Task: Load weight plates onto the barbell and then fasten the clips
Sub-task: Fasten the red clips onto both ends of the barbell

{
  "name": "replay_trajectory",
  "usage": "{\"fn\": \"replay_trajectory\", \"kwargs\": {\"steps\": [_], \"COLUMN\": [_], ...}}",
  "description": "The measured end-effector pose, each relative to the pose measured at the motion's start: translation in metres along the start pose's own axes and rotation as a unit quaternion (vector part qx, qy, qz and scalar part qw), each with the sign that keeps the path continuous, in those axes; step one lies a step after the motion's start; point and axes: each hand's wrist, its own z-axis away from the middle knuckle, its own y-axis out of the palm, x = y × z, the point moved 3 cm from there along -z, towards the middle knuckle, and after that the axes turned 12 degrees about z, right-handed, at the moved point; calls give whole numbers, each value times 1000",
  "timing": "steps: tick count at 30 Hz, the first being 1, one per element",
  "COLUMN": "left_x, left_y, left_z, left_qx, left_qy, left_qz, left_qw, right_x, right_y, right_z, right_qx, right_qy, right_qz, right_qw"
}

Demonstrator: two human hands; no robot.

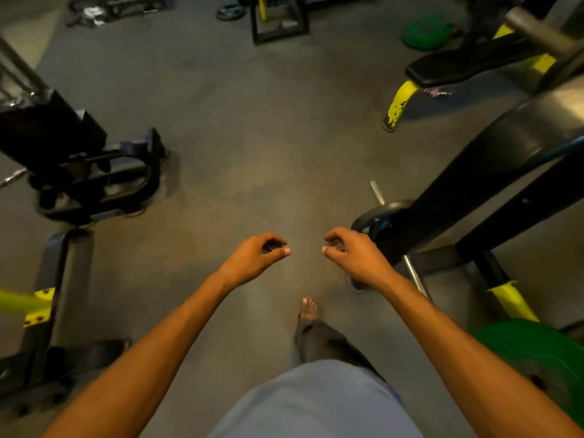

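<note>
My left hand [256, 260] and my right hand [354, 257] reach out side by side over the grey floor, fingers loosely curled, with nothing clearly held in either. Just right of my right hand, a dark weight plate [377, 213] sits on a short steel peg [377, 191] of a black rack. A green weight plate [537, 352] lies at the lower right, partly behind my right forearm. Another green plate [426, 31] lies on the floor far away at the top right. A thick steel bar end [537, 30] shows at the top right corner.
A black rack frame [493, 172] with yellow feet fills the right side. A black bench pad [467, 63] on a yellow leg [398, 105] stands behind it. A black machine base [94, 178] sits at the left. My bare foot [308, 308] is on the floor [268, 121].
</note>
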Motion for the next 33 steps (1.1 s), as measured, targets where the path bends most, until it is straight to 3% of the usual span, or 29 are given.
{"fn": "replay_trajectory", "kwargs": {"steps": [8, 20, 26, 33], "left_x": [-81, -195, -301, -423], "left_y": [-87, -108, -67, 43], "left_z": [-218, -591, -717, -806], "left_qx": [26, 214, 336, 442], "left_qy": [51, 169, 235, 340], "left_qz": [-16, -46, -92, -100], "left_qw": [998, 961, 907, 824], "right_x": [5, -75, -116, -198], "right_y": [-111, -254, -335, -418], "right_z": [-186, -411, -440, -444], "right_qx": [-51, -186, -274, -370], "right_qy": [51, 221, 334, 406], "right_qz": [-26, -35, -55, -67], "right_qw": [997, 957, 900, 833]}}
